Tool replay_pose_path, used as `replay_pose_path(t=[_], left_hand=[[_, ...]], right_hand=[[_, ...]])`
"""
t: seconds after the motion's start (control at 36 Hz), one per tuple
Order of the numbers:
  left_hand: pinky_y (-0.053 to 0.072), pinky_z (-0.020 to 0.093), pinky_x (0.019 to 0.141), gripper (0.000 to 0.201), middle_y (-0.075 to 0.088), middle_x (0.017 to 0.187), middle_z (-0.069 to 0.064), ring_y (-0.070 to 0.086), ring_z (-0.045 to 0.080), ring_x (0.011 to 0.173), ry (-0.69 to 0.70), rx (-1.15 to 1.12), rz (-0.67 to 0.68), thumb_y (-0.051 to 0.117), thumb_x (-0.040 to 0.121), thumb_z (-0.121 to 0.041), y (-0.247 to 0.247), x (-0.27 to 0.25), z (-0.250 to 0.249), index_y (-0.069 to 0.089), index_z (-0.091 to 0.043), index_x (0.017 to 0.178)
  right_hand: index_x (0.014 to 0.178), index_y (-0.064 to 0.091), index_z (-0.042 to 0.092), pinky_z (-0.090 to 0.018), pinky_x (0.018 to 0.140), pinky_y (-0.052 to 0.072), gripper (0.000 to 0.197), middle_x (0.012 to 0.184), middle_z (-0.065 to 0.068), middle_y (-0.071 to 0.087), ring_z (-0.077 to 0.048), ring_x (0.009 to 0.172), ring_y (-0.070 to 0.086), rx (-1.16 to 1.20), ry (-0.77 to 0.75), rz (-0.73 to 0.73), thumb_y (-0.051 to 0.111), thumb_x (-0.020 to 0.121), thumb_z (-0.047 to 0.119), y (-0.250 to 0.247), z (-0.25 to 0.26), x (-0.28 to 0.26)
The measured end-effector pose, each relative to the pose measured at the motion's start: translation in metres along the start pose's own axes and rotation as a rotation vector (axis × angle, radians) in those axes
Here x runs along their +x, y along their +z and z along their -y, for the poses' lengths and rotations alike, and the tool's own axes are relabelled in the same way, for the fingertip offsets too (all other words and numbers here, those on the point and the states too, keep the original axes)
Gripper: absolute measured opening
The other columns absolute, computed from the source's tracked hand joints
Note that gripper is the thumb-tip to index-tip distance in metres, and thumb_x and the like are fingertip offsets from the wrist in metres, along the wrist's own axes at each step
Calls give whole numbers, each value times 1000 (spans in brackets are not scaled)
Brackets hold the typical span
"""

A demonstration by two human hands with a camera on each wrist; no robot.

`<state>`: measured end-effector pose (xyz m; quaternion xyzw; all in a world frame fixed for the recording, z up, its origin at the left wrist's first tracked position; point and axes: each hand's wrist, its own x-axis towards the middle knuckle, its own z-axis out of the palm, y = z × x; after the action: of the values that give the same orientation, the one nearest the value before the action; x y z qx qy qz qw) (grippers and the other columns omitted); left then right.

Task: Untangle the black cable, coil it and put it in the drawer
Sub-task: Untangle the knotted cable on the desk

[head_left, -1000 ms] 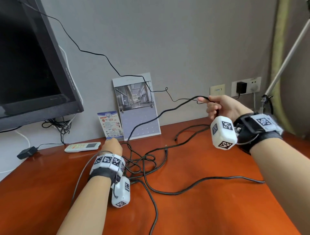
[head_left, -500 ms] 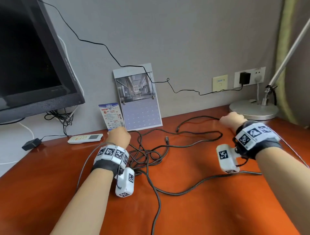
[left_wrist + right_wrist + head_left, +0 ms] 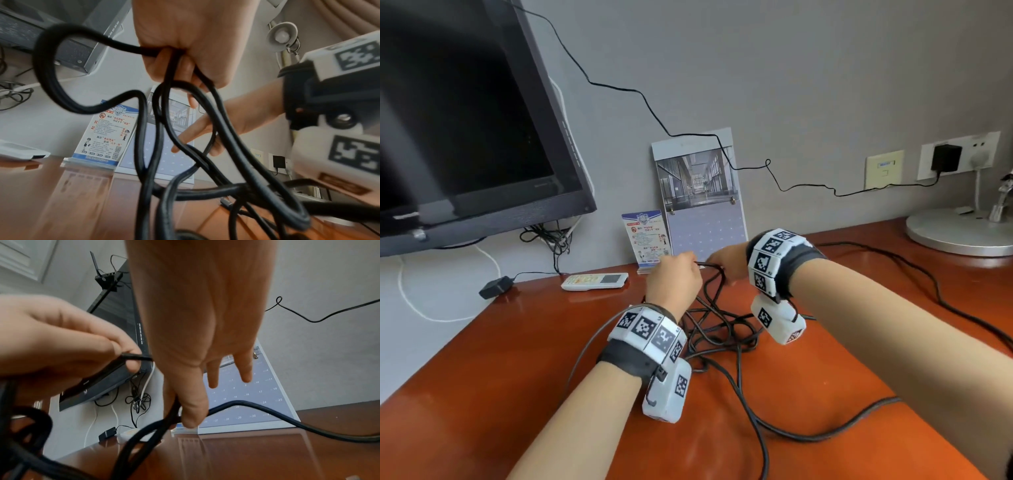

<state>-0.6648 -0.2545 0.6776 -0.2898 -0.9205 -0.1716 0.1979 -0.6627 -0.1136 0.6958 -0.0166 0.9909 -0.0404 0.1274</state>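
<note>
The black cable (image 3: 719,329) lies in a tangle on the red-brown desk (image 3: 517,377), with long runs trailing right and toward the front edge. My left hand (image 3: 691,263) is raised over the tangle at the back of the desk. In the left wrist view its curled fingers (image 3: 185,65) hold several strands of the cable (image 3: 144,146), which hang down in loops. My right hand (image 3: 717,270) is close beside it. In the right wrist view it pinches a strand of the cable (image 3: 246,404) between thumb (image 3: 191,415) and forefinger. No drawer is in view.
A dark monitor (image 3: 465,137) hangs at the left. Along the wall stand a white remote (image 3: 595,281), a leaflet card (image 3: 645,238) and a calendar (image 3: 702,192). A lamp base (image 3: 959,233) sits at the far right under the wall sockets (image 3: 945,157). A thin wire crosses the wall.
My right hand let the raised cable down, then swung left from the desk's right side to meet my left hand. My left hand has lifted strands off the tangle.
</note>
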Motion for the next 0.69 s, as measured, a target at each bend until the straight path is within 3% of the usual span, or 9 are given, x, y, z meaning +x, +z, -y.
replay_pose_path(t=[0.14, 0.22, 0.31, 0.39, 0.53, 0.61, 0.69], left_hand=[[46, 35, 70, 31, 67, 98, 16, 62, 34, 91, -9, -1, 6, 37, 96, -15, -1, 2, 5, 65, -10, 110], [46, 35, 71, 31, 66, 101, 15, 61, 35, 93, -29, 3, 28, 38, 95, -15, 1, 1, 10, 65, -11, 111], [45, 35, 72, 32, 66, 104, 14, 60, 35, 96, -56, 16, 83, 40, 94, -13, 3, -2, 12, 66, -15, 113], [42, 33, 71, 32, 66, 103, 13, 60, 34, 96, -61, 30, 113, 42, 91, -9, 5, -3, 13, 67, -17, 109], [47, 35, 76, 31, 66, 105, 14, 60, 35, 98, -76, 24, 149, 45, 90, -8, 2, -2, 10, 69, -13, 109], [47, 34, 76, 30, 67, 105, 13, 61, 34, 98, -75, 59, 176, 47, 88, -6, 3, -4, 8, 69, -12, 108], [48, 34, 76, 30, 66, 107, 12, 61, 32, 98, -108, 77, 190, 48, 87, -7, 5, -5, 13, 68, -12, 108]], right_hand=[[112, 67, 5, -32, 86, 49, 37, 108, -13, 68, -28, 102, 62, -33, -17, -119, 74, 79, 18, -2, 5, 7], [105, 71, 8, -28, 77, 48, 25, 104, -9, 70, -24, 100, 63, -21, -10, -218, 72, 80, 14, -4, 2, 7], [101, 72, 13, -24, 68, 40, 18, 101, -4, 70, -19, 93, 62, 23, 6, -398, 67, 84, 15, -15, -1, 5], [102, 70, 12, -25, 69, 38, 18, 102, -4, 70, -18, 86, 58, 73, 25, -538, 66, 86, 20, -33, -7, -1], [101, 70, 9, -25, 76, 41, 18, 104, -10, 68, -25, 96, 61, 177, 145, -773, 62, 89, 21, -58, -24, -13], [102, 69, 3, -27, 75, 43, 22, 103, -16, 68, -29, 97, 62, 279, 303, -902, 59, 91, 18, -75, -40, -24], [105, 68, 2, -34, 83, 49, 26, 108, -19, 67, -34, 100, 62, 435, 490, -1023, 59, 89, 19, -92, -66, -39]])
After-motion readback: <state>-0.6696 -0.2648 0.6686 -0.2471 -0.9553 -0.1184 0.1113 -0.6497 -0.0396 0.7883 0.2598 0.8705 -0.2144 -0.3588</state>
